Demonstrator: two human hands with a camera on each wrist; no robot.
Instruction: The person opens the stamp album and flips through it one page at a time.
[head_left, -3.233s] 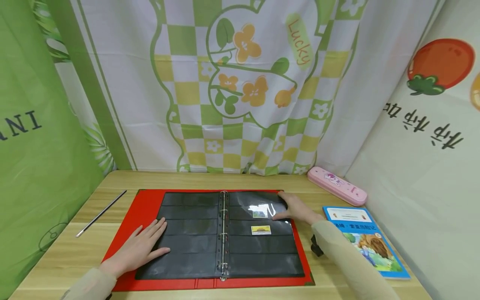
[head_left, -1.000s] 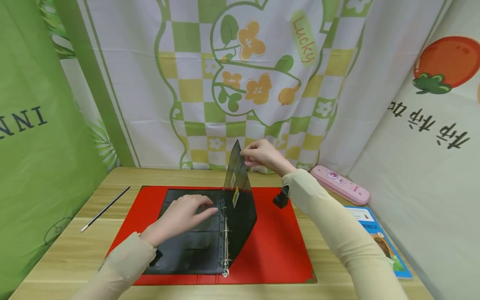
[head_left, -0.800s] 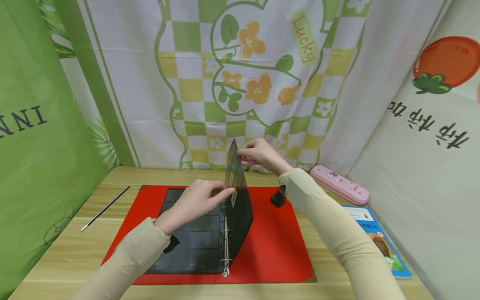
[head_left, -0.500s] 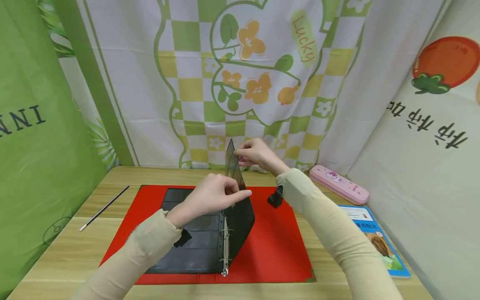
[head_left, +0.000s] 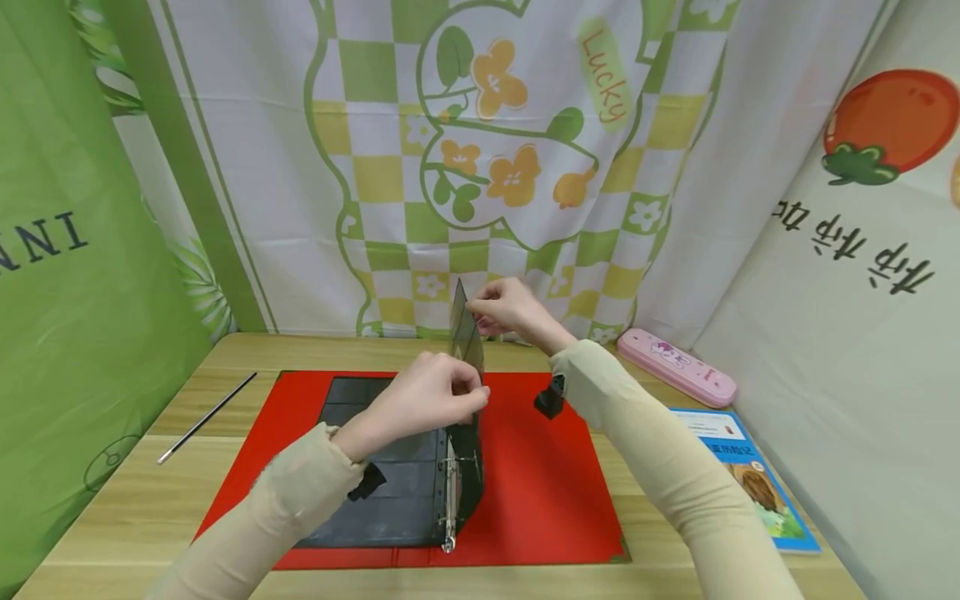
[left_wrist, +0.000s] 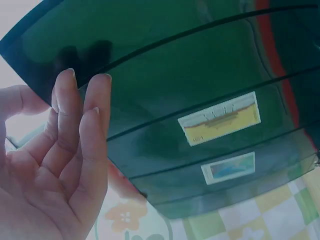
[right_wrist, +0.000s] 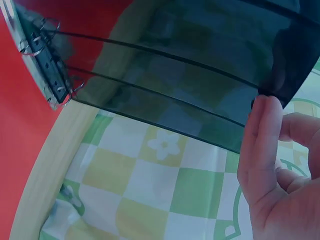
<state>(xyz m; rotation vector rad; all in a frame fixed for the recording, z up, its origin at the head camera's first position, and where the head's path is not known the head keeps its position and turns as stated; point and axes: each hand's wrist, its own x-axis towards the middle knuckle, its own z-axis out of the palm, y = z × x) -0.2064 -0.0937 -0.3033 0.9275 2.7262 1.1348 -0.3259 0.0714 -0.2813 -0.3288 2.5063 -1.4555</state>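
Observation:
A ring-bound stamp album with a red cover (head_left: 551,483) lies spread on the table. One dark pocket page (head_left: 463,329) stands upright from its metal rings (head_left: 451,492). My right hand (head_left: 513,308) pinches that page's outer edge towards the far end. Nearer me, my left hand (head_left: 423,396) holds the same edge, thumb on one side and fingers on the other. In the left wrist view, a yellow stamp (left_wrist: 220,120) and a blue-green stamp (left_wrist: 229,168) sit in the page's pockets. Another black page (head_left: 397,479) lies flat on the left, partly hidden by my left arm.
A thin dark stick with a pale tip (head_left: 206,418) lies left of the album. To the right are a pink pencil case (head_left: 677,367) and a blue picture-covered book (head_left: 750,475), partly behind my right sleeve. A patterned curtain (head_left: 517,167) hangs behind the table (head_left: 262,348).
The right page, flat at first, has been lifted upright by my right hand. My left hand has moved from the left page across to the lifted page's edge and taken hold of it.

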